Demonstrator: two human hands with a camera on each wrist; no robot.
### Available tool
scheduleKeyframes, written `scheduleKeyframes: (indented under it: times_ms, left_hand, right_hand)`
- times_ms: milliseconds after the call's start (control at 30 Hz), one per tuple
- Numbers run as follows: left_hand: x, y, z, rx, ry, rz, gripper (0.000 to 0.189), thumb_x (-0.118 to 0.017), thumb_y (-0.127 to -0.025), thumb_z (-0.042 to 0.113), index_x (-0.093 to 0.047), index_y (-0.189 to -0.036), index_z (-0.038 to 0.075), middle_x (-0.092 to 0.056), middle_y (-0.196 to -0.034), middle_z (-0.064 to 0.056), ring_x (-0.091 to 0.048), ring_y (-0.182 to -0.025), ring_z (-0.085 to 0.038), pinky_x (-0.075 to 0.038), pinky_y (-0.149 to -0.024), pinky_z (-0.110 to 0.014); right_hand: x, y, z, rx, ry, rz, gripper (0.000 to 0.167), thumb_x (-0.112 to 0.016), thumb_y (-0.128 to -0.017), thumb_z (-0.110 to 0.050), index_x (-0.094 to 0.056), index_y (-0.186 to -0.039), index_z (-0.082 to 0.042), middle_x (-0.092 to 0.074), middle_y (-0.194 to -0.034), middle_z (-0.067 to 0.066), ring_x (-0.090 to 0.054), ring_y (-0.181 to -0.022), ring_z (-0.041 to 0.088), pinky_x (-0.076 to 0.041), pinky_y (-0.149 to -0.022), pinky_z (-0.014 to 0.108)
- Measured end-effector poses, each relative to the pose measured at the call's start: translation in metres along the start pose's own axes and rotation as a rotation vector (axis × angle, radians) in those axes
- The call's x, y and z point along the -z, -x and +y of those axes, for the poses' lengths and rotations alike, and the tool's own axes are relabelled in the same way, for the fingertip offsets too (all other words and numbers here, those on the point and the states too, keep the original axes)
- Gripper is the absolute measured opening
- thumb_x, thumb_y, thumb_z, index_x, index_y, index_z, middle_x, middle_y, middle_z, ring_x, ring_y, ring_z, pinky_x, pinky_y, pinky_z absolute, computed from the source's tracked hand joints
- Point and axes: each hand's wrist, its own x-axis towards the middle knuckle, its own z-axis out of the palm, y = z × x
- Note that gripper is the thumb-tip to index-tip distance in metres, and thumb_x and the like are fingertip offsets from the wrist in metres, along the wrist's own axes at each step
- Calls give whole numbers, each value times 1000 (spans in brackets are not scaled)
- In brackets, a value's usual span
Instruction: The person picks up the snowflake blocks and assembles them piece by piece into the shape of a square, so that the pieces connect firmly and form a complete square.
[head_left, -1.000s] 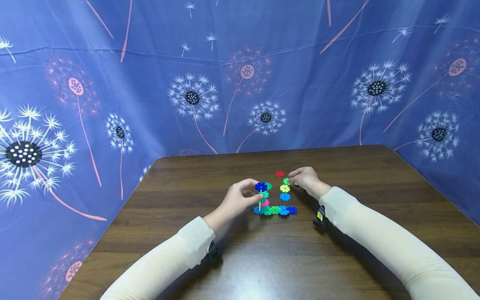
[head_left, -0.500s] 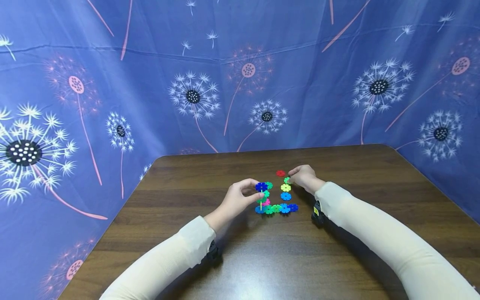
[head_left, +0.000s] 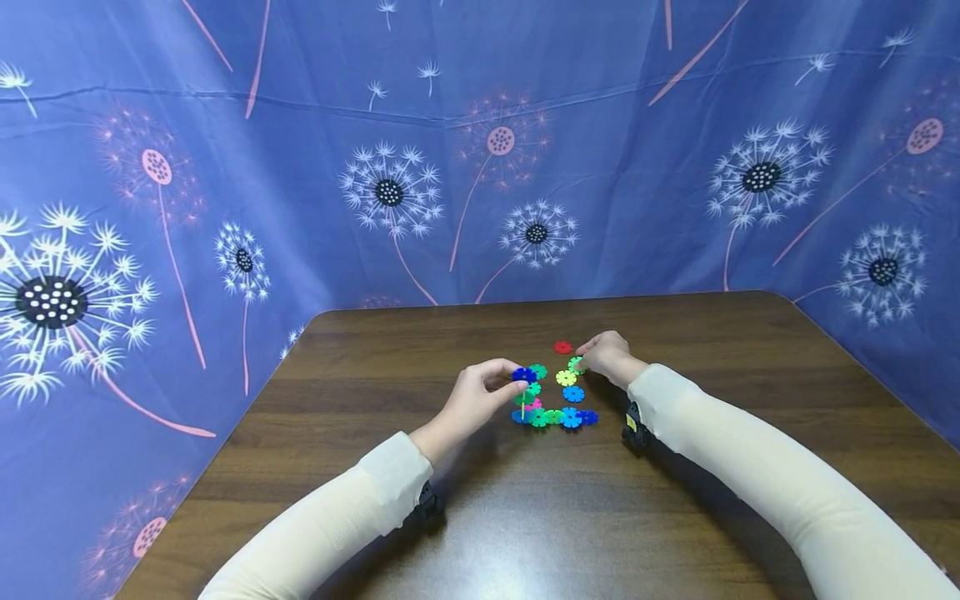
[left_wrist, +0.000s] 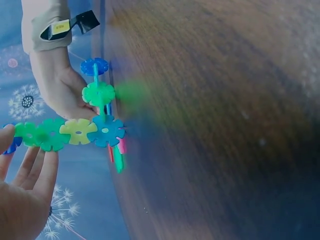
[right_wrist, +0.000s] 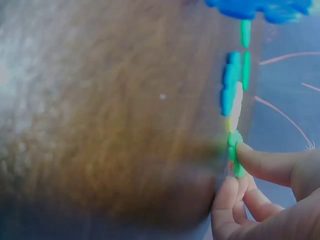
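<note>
My left hand [head_left: 480,396] pinches a dark blue flower-shaped disc [head_left: 524,375] at the top of an upright chain of interlocking discs. In the left wrist view, green discs [left_wrist: 52,134], a yellow disc [left_wrist: 78,131] and a blue disc [left_wrist: 105,131] follow down that chain. A joined row of blue and green discs [head_left: 555,417] runs right from its foot along the table. My right hand [head_left: 609,358] pinches a green disc [head_left: 576,364] between thumb and fingers. Close by lie a yellow disc [head_left: 566,378] and a blue disc [head_left: 573,394]; whether they join the green one, I cannot tell.
A red disc [head_left: 563,347] lies just beyond the right hand's fingertips. The brown wooden table [head_left: 360,375] reaches back to a blue dandelion-print cloth [head_left: 450,208]. Each wrist wears a small black camera [head_left: 634,427].
The yellow disc has shifted slightly left relative to the blue disc below it. The right hand keeps its pinch on the green disc. The left hand's hold looks unchanged.
</note>
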Motion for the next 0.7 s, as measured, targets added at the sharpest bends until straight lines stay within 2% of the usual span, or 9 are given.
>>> scheduleKeyframes:
  times_ms: [133,233,533,700]
  left_hand:
    - [0,0,0,-25,-34,34,14,-68,-92,16,-72,-102,8,-73,-96,-10,-67,-81,-30,-50,-67,-21]
    - [0,0,-1,-41,-52,58,13,-67,-92,15,-72,-101,7,-73,-93,-10,-66,-78,-31,-49,-64,-20]
    - [-1,-1,-1,-67,-75,95,12,-69,-90,13,-73,-99,6,-75,-91,-10,-68,-75,-15,-52,-67,-20]
    - [-1,-2,-1,-55,-72,95,12,-69,-89,11,-73,-99,5,-75,-93,-10,-70,-79,-17,-54,-70,-20]
  right_hand:
    - [5,3,0,3,-138,-92,29,-69,-86,-2,-65,-113,9,-67,-96,11,-59,-75,13,-55,-76,30]
    - [10,8,-3,-1,-260,-187,32,-64,-89,1,-60,-117,14,-65,-85,5,-61,-69,12,-58,-74,29]
    - [19,37,-17,2,-457,-411,43,-63,-92,-5,-50,-127,16,-68,-82,7,-69,-72,14,-58,-72,26]
    - [20,55,-24,29,-529,-513,42,-60,-93,-5,-47,-127,17,-69,-84,9,-71,-76,17,-58,-73,26]
